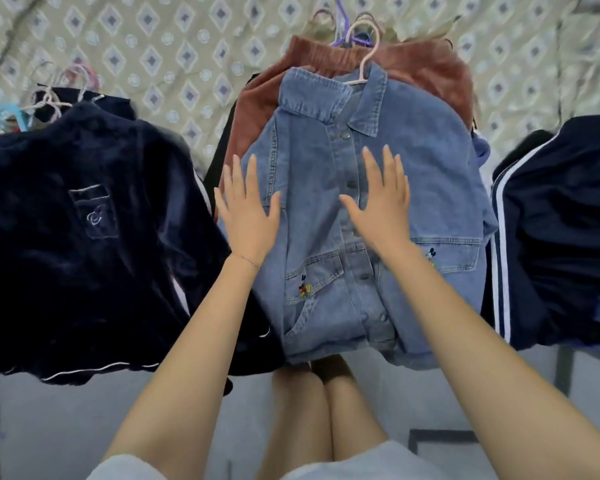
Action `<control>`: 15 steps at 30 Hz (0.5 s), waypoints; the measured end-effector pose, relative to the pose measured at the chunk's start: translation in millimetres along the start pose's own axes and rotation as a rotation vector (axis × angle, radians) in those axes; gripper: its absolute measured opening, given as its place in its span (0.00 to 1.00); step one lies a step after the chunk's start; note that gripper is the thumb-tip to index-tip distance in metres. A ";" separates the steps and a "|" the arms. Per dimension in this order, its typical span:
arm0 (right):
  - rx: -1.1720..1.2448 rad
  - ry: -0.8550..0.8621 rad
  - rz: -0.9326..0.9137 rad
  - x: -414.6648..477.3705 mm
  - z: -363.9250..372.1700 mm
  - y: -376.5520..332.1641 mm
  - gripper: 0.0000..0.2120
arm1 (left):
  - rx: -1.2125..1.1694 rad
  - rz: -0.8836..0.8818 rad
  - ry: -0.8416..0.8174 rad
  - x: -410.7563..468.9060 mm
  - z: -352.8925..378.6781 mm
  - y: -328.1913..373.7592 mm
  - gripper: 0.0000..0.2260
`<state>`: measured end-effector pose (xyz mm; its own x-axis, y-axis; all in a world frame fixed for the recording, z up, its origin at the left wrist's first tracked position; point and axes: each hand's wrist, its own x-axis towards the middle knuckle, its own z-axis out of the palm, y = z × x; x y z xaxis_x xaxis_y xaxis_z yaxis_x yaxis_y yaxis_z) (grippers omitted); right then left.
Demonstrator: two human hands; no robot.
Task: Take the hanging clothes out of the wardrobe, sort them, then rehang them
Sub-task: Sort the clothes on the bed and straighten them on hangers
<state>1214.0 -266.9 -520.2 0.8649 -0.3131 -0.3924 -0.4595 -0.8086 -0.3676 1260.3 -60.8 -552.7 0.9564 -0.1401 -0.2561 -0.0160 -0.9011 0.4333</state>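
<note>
Denim shirt (309, 202): centre pile, buttoned, on pink hanger (364, 60), cartoon-mouse embroidery on both pockets, laid atop rust-brown garment (426, 74).
Left hand (246, 216): flat, fingers straight and spread, resting at the shirt's 9 o'clock edge, gripping nothing.
Right hand (381, 209): flat, fingers straight, resting on the button placket, gripping nothing.
9 o'clock: navy velvet top (84, 220), white piping, pale hangers (49, 95) bunched at its top.
3 o'clock: dark striped garment (561, 220), cut off by the frame.
12 o'clock: purple hanger (340, 29), hook only; layers beneath the rust-brown garment mostly hidden.
Beneath all: diamond-patterned bedspread (153, 46).
Lower shirt partly screened by both forearms.
</note>
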 end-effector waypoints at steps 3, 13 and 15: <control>-0.025 0.009 -0.008 35.3 16.9 18.5 0.36 | -0.001 0.003 0.012 36.9 32.2 2.3 0.30; -0.232 0.301 -0.031 140.3 43.3 50.3 0.36 | -0.095 0.061 0.238 112.8 95.3 11.0 0.30; -0.239 0.304 -0.036 150.5 46.4 51.5 0.37 | -0.100 0.060 0.334 116.4 98.9 16.2 0.29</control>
<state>1311.2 -332.5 -637.3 0.9165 -0.3870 -0.1018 -0.3988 -0.9038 -0.1553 1342.6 -132.3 -661.0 0.9974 -0.0351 0.0623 -0.0627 -0.8484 0.5257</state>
